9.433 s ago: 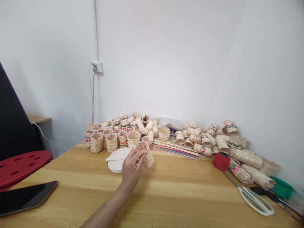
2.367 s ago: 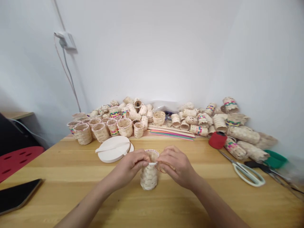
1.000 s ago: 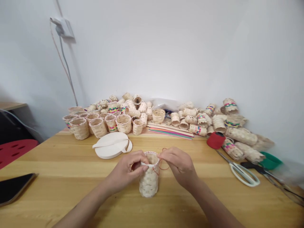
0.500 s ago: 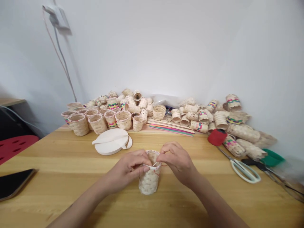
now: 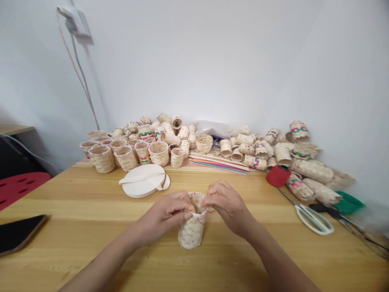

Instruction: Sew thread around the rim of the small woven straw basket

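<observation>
A small woven bamboo basket (image 5: 191, 233) stands upright on the table, tilted slightly. My left hand (image 5: 170, 213) pinches its near-left rim, thumb outside and fingers inside, over a white strip along the edge. Pink-red stitches wrap the far part of the rim. On the right side, my right hand (image 5: 226, 205) is closed in a pinch at the rim; the needle in its fingertips is hidden now, though a thin sliver showed there earlier. Red thread (image 5: 201, 221) loops on the basket's outside and beside the right fingers.
A roll of white tape (image 5: 141, 184) lies behind my left hand. Finished-looking baskets (image 5: 101, 160) and a pile of woven pieces (image 5: 311, 169) line the wall. Scissors (image 5: 314, 219), a red spool (image 5: 278, 176) and coloured strips (image 5: 219, 166) lie right and back; a phone (image 5: 22, 233) lies left.
The right fingertips have moved slightly left and down to the rim, and the thin sliver between them and the basket no longer shows. My left hand keeps its hold.
</observation>
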A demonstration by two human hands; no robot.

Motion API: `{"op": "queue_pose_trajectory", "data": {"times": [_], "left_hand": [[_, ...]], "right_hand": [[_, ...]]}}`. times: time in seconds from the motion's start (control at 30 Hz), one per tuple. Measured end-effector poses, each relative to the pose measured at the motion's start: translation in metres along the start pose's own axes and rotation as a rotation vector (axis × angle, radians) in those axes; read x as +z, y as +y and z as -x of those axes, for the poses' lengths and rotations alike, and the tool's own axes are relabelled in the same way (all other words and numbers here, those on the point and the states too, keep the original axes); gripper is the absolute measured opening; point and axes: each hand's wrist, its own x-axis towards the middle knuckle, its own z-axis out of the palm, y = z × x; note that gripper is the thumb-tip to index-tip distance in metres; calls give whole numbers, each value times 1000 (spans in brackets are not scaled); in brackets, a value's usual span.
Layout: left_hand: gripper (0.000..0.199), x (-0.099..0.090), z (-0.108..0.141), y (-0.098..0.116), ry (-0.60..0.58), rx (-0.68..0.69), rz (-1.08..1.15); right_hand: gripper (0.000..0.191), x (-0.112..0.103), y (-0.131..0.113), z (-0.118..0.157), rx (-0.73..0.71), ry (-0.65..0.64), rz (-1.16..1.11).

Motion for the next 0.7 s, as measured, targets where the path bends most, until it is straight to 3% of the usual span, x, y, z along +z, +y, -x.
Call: {"op": "queue_pose_trajectory", "data": {"times": [0.7], "left_hand": [[23, 9, -2, 4, 31, 12, 11]], "right_hand": [[36, -11, -6, -5, 14, -196, -55]]}}
